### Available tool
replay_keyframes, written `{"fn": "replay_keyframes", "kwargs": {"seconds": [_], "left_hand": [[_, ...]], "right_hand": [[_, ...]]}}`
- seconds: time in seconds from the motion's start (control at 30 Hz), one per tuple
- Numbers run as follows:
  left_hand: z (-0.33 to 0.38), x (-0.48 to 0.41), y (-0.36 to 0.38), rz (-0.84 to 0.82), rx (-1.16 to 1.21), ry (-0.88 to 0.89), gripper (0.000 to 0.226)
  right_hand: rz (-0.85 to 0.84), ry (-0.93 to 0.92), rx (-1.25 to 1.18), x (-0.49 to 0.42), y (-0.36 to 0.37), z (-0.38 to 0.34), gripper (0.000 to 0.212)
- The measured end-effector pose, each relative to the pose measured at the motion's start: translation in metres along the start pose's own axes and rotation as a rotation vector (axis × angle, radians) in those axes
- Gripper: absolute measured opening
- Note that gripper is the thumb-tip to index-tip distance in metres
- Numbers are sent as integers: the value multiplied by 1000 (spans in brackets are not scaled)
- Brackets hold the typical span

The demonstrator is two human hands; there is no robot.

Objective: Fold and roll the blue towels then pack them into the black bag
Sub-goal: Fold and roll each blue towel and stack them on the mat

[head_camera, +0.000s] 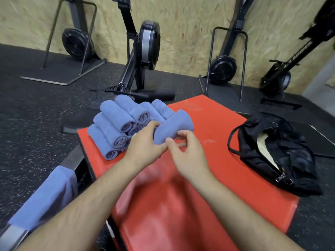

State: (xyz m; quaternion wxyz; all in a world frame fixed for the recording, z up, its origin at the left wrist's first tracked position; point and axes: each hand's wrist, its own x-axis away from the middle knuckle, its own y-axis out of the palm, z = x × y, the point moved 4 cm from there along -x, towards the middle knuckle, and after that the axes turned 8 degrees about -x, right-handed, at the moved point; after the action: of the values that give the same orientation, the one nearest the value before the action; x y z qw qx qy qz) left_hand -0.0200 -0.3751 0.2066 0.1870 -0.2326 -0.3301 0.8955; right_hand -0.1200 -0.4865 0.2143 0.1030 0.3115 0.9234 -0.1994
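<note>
A wall of pale chipboard backs a gym floor of black rubber flecked with white. Black rowing machines with round flywheel housings stand on end along the wall, well beyond the work surface.

The work surface is a red padded block with a smooth, slightly scuffed vinyl top, and its corner points away from the person. At its far left edge sits a stack of rolled blue towels. They are soft terry cylinders piled on one another, with their spiral ends facing the person.

Just right of the stack, and above the pad, both hands hold one more rolled blue towel, a short, plump roll tilted up to the right. The left hand grips its lower left side with the fingers curled over the cloth. The right hand pinches the near end between thumb and curled fingertips.

A broad band of red vinyl lies between the hands and the limp black fabric bag, which is slumped across the pad's right edge. The bag's mouth gapes upward and shows a pale lining. A thin strap loops out on its left side, and metal zip pulls lie at its near end.

At lower left, off the pad, an unrolled blue towel hangs flat over a grey metal rail, close beside the left forearm.
</note>
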Motion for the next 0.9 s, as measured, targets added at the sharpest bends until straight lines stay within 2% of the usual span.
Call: {"fn": "replay_keyframes", "kwargs": {"seconds": [0.07,0.13,0.23,0.3,0.4,0.5,0.6,0.73,0.9], "left_hand": [[3,0,-3,4,146,-48,46],[4,-3,-5,37,309,-33,53],[-1,-11,-9,59,456,40,56],[-8,-18,-10,48,459,98,64],[-20,-34,-8,59,313,138,67],[-37,-53,-9,244,-54,59,44],[-55,-68,-5,363,-403,-1,27],[-69,-87,4,415,-551,11,18],[-79,-104,5,414,-613,3,24]], "right_hand": [[11,97,-83,-21,9,-10,20],[10,103,-83,-40,16,-16,22],[-45,132,-70,-62,23,-21,40],[-90,199,-63,-78,25,-22,53],[-125,297,-39,-105,30,-15,46],[-119,348,-87,-136,41,-6,26],[-108,373,-28,-167,52,2,24],[-136,363,71,-207,74,20,27],[-244,260,166,-236,109,40,42]]}}
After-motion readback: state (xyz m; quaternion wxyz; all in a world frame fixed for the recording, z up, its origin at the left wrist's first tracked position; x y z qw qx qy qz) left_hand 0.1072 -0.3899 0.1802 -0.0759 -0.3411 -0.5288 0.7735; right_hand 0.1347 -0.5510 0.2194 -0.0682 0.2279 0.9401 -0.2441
